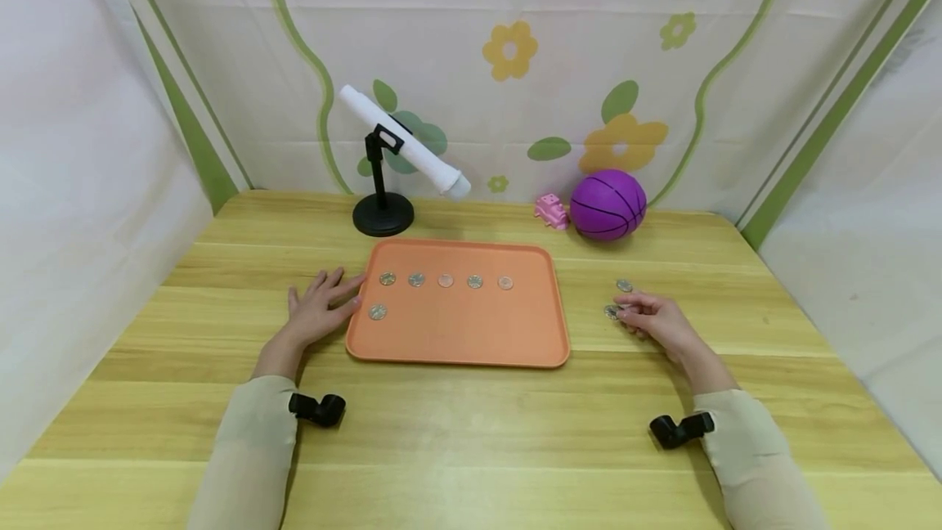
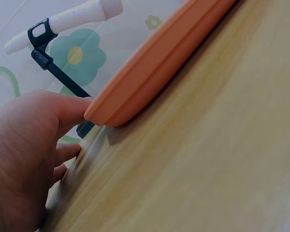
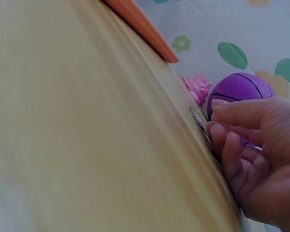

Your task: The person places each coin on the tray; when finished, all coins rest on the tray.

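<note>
An orange tray (image 1: 456,342) lies on the table, with a row of several coins (image 1: 445,280) along its far half. One more coin (image 1: 378,312) sits below the row at the left. My left hand (image 1: 320,309) rests beside the tray, its spread fingers touching the tray's left rim. On the table to the right of the tray, my right hand (image 1: 658,323) reaches down with bent fingers at a silver coin (image 1: 612,312). In the right wrist view this coin (image 3: 197,117) lies against the fingertips, with the thumb apart above it. Another coin (image 1: 624,285) lies just beyond.
A white microphone (image 1: 405,141) leans in a black stand (image 1: 383,215) behind the tray. A purple ball (image 1: 608,204) and a pink toy train (image 1: 551,211) stand at the back right. Patterned cloth (image 1: 456,39) encloses the back and sides of the wooden table (image 1: 471,448).
</note>
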### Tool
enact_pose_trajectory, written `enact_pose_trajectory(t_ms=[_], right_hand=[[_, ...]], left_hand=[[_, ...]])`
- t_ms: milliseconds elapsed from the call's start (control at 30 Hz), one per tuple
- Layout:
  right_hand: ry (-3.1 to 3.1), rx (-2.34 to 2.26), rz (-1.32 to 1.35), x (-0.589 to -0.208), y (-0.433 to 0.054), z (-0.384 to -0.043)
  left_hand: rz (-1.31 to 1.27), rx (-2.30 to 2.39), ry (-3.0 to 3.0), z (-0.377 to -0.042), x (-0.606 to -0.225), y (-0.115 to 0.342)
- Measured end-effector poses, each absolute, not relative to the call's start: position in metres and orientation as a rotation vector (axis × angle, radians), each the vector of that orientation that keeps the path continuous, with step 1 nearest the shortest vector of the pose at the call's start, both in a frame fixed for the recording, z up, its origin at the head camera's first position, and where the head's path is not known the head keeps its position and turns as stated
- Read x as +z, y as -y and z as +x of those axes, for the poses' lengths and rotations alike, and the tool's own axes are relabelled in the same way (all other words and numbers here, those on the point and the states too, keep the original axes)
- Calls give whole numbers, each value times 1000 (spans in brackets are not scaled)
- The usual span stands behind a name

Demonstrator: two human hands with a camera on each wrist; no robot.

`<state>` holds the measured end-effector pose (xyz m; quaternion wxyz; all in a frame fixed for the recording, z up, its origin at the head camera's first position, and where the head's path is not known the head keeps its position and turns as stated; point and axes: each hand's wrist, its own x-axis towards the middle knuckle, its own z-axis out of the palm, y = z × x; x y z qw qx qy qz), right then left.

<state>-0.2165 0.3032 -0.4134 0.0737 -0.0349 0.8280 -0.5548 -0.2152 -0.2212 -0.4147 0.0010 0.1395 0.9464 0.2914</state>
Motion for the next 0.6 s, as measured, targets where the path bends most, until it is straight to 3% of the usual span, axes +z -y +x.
enact_pose_trajectory(t_ms=[267,600], right_hand=[[-2665,-1523,-135,-416,-298,-218],[-2811,-1336,-175,-414,-292,-219]], left_hand=[[537,1032,-2979,-215,-421,225],[440,907,-2962,-215,-413,221]])
